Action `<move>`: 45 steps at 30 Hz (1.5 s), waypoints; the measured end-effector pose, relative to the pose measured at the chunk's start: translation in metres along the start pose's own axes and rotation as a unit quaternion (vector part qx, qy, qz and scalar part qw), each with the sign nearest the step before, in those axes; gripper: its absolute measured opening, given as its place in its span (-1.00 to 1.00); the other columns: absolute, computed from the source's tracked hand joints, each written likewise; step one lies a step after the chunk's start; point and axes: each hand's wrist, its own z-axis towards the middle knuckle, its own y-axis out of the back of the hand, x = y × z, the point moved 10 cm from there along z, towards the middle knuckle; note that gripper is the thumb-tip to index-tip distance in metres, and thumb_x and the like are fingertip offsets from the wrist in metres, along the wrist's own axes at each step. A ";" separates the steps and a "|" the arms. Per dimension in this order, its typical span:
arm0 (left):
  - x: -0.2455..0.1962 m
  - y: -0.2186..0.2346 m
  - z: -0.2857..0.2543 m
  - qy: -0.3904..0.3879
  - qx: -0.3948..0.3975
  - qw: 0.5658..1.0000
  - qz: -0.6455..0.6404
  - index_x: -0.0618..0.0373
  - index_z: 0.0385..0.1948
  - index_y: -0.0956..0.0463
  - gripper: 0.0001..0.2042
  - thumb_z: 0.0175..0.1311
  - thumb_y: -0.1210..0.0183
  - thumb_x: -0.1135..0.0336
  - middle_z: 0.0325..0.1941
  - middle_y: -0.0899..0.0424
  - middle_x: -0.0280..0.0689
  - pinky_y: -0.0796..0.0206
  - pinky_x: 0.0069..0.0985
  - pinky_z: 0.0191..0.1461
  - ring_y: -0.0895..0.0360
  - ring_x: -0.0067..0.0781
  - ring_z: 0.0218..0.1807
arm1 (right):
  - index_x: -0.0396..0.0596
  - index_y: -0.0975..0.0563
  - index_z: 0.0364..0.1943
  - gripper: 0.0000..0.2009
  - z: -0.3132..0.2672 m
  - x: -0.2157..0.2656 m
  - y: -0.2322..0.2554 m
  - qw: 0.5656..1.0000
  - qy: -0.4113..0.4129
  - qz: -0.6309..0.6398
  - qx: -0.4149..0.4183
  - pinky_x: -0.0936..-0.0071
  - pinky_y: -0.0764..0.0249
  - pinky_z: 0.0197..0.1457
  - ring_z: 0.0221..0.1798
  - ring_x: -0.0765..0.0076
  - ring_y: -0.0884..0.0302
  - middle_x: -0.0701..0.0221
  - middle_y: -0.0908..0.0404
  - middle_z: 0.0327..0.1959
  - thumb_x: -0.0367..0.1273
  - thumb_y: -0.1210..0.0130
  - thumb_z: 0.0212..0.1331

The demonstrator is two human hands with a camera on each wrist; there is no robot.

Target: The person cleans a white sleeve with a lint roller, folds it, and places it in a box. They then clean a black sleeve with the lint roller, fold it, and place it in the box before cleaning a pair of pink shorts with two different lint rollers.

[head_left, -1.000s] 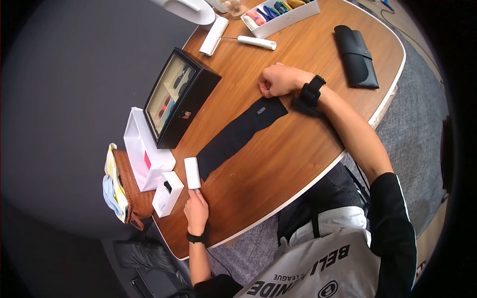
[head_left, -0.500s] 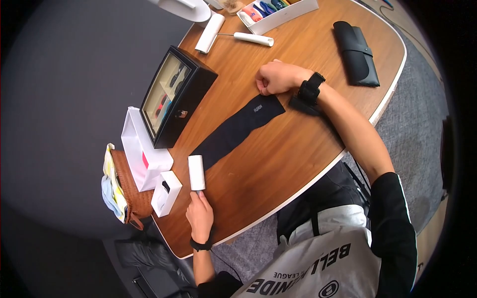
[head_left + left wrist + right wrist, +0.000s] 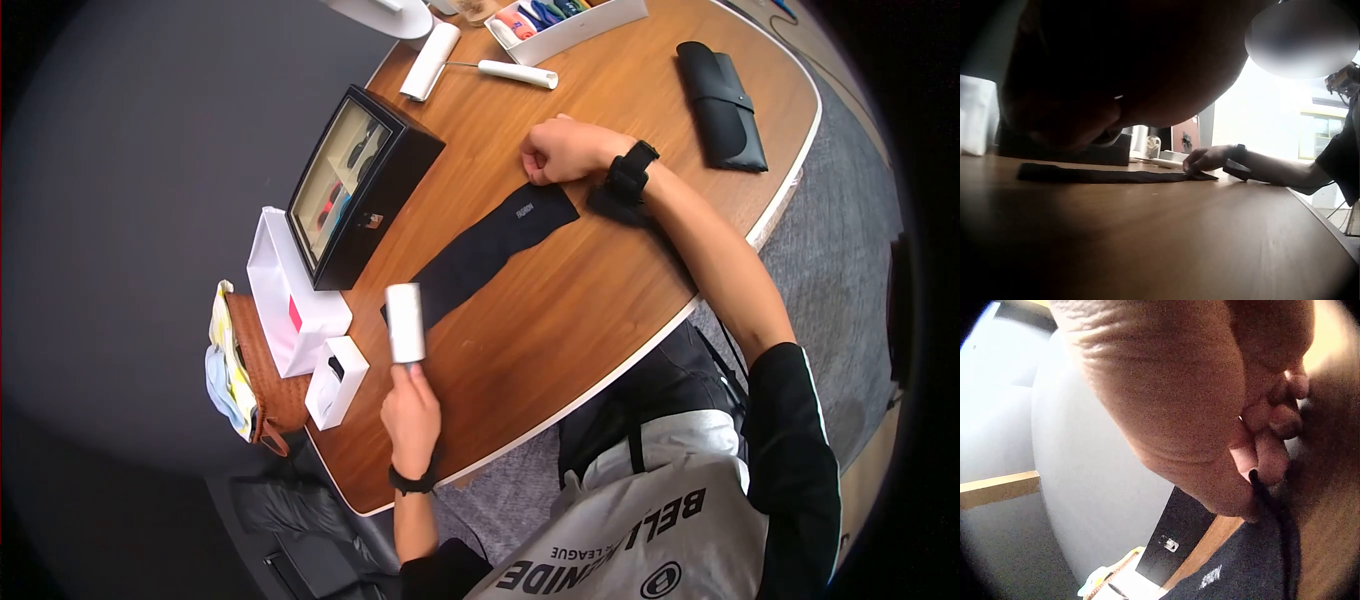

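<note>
A black sock-like cloth point(image 3: 480, 255) with small pale lettering lies flat on the wooden table. My right hand point(image 3: 570, 150) pinches the edge of its lettered end; the right wrist view shows the fingertips point(image 3: 1269, 465) closed on the dark fabric point(image 3: 1229, 569). At the other end, my left hand point(image 3: 411, 415) grips the handle of a white roller point(image 3: 405, 322), whose head overlaps the cloth in the head view. Whether the roller touches the cloth, I cannot tell. In the left wrist view the left hand point(image 3: 1129, 62) is dark and close, with the cloth point(image 3: 1104, 175) beyond it.
Left of the cloth stand a black glasses case point(image 3: 385, 190), a white box point(image 3: 325, 325), a smaller white box point(image 3: 337, 382) and a brown basket point(image 3: 270, 365). Farther back are another roller point(image 3: 517, 73) and a box of rolled fabrics point(image 3: 585, 32). A black pouch point(image 3: 722, 108) lies right.
The left hand and its roller have moved up and slightly right in the head view, uncovering the cloth's near corner. The right hand stays at the lettered end.
</note>
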 end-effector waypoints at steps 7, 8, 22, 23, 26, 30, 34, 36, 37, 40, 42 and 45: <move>-0.065 -0.022 0.023 -0.024 0.031 0.998 -0.038 0.24 -0.17 -0.43 -0.73 0.65 0.07 0.19 -0.52 -0.64 0.23 -0.39 0.24 -0.36 -0.62 0.42 -0.42 | -0.07 -0.72 -0.32 -0.89 -0.001 0.002 0.003 1.000 0.009 0.001 0.002 0.26 -0.60 -0.03 -0.16 0.15 -0.73 0.29 -0.78 -0.35 -0.36 -0.30 0.13; -0.068 -0.024 0.024 -0.027 0.032 0.998 -0.039 0.24 -0.17 -0.43 -0.73 0.65 0.07 0.19 -0.52 -0.64 0.23 -0.39 0.24 -0.36 -0.62 0.42 -0.42 | -0.07 -0.72 -0.32 -0.89 -0.001 0.001 0.003 1.000 0.007 0.001 0.000 0.26 -0.60 -0.03 -0.16 0.15 -0.73 0.29 -0.78 -0.35 -0.36 -0.30 0.13; -0.050 -0.039 0.012 0.067 0.087 0.957 -0.270 0.21 -0.27 -0.42 -0.68 0.64 0.03 0.14 -0.48 -0.63 0.17 -0.25 0.18 -0.34 -0.59 0.40 -0.39 | -0.07 -0.72 -0.31 -0.88 0.001 -0.002 -0.001 1.000 0.002 0.002 0.003 0.22 -0.57 0.05 -0.09 0.11 -0.69 0.29 -0.77 -0.33 -0.34 -0.32 0.16; -0.056 -0.037 0.011 0.067 0.087 0.957 -0.270 0.21 -0.27 -0.42 -0.68 0.64 0.03 0.14 -0.48 -0.63 0.17 -0.25 0.18 -0.34 -0.59 0.40 -0.39 | -0.07 -0.72 -0.31 -0.88 0.001 -0.002 -0.001 1.000 0.002 0.002 0.003 0.22 -0.57 0.05 -0.09 0.11 -0.69 0.29 -0.77 -0.33 -0.34 -0.32 0.16; -0.075 -0.026 0.008 0.039 0.029 0.977 -0.209 0.21 -0.25 -0.42 -0.68 0.65 0.07 0.14 -0.48 -0.64 0.20 -0.29 0.19 -0.33 -0.60 0.40 -0.40 | -0.07 -0.72 -0.31 -0.88 0.001 0.001 0.000 1.000 0.010 -0.009 0.003 0.21 -0.57 0.06 -0.09 0.11 -0.68 0.30 -0.77 -0.33 -0.34 -0.31 0.17; -0.093 -0.032 0.003 0.022 0.064 0.994 -0.085 0.20 -0.23 -0.38 -0.68 0.66 0.12 0.12 -0.50 -0.65 0.23 -0.42 0.23 -0.28 -0.63 0.43 -0.37 | -0.06 -0.72 -0.31 -0.89 -0.001 0.001 0.001 1.000 0.000 -0.005 0.008 0.20 -0.56 0.06 -0.08 0.11 -0.67 0.28 -0.76 -0.33 -0.34 -0.30 0.17; -0.074 -0.030 -0.003 0.060 0.080 0.994 -0.049 0.22 -0.16 -0.41 -0.68 0.66 0.12 0.12 -0.43 -0.66 0.28 -0.36 0.29 -0.23 -0.62 0.48 -0.31 | -0.06 -0.72 -0.31 -0.89 0.000 -0.003 0.000 1.000 -0.002 0.002 0.007 0.20 -0.57 0.06 -0.06 0.11 -0.66 0.28 -0.76 -0.31 -0.34 -0.29 0.18; -0.058 -0.032 -0.007 0.065 0.082 0.994 -0.031 0.22 -0.15 -0.41 -0.68 0.66 0.13 0.12 -0.43 -0.67 0.28 -0.37 0.30 -0.23 -0.62 0.48 -0.31 | -0.05 -0.74 -0.29 -0.88 -0.002 0.000 0.003 1.000 -0.002 -0.002 0.003 0.23 -0.59 0.06 -0.05 0.10 -0.71 0.26 -0.79 -0.26 -0.36 -0.28 0.14; -0.046 -0.033 -0.009 0.066 0.075 0.995 -0.004 0.23 -0.17 -0.39 -0.68 0.66 0.12 0.12 -0.45 -0.67 0.27 -0.40 0.28 -0.25 -0.63 0.46 -0.33 | -0.04 -0.76 -0.26 -0.85 -0.003 0.000 0.004 1.000 -0.003 -0.006 -0.001 0.25 -0.62 0.05 -0.04 0.09 -0.75 0.25 -0.81 -0.22 -0.38 -0.27 0.11; -0.010 -0.036 -0.014 0.076 0.076 0.994 0.030 0.23 -0.18 -0.37 -0.68 0.66 0.13 0.12 -0.46 -0.68 0.25 -0.44 0.25 -0.26 -0.66 0.43 -0.34 | -0.04 -0.76 -0.26 -0.85 -0.002 0.000 0.003 1.000 -0.006 -0.010 -0.006 0.26 -0.63 0.05 -0.03 0.09 -0.75 0.25 -0.82 -0.21 -0.38 -0.28 0.11; 0.014 -0.036 -0.017 0.100 0.077 0.991 0.043 0.23 -0.17 -0.37 -0.67 0.66 0.14 0.11 -0.43 -0.69 0.24 -0.46 0.24 -0.23 -0.66 0.43 -0.32 | -0.06 -0.74 -0.27 -0.88 -0.001 -0.002 0.001 1.000 -0.005 -0.001 -0.001 0.24 -0.60 0.03 -0.07 0.10 -0.72 0.27 -0.79 -0.27 -0.36 -0.28 0.15; 0.040 -0.035 -0.018 0.112 0.064 0.990 0.051 0.25 -0.16 -0.37 -0.67 0.67 0.15 0.11 -0.42 -0.70 0.24 -0.46 0.23 -0.21 -0.67 0.42 -0.29 | -0.09 -0.71 -0.29 -0.88 -0.002 0.000 0.001 1.000 -0.013 0.013 0.004 0.22 -0.58 0.00 -0.11 0.12 -0.69 0.29 -0.77 -0.32 -0.35 -0.29 0.20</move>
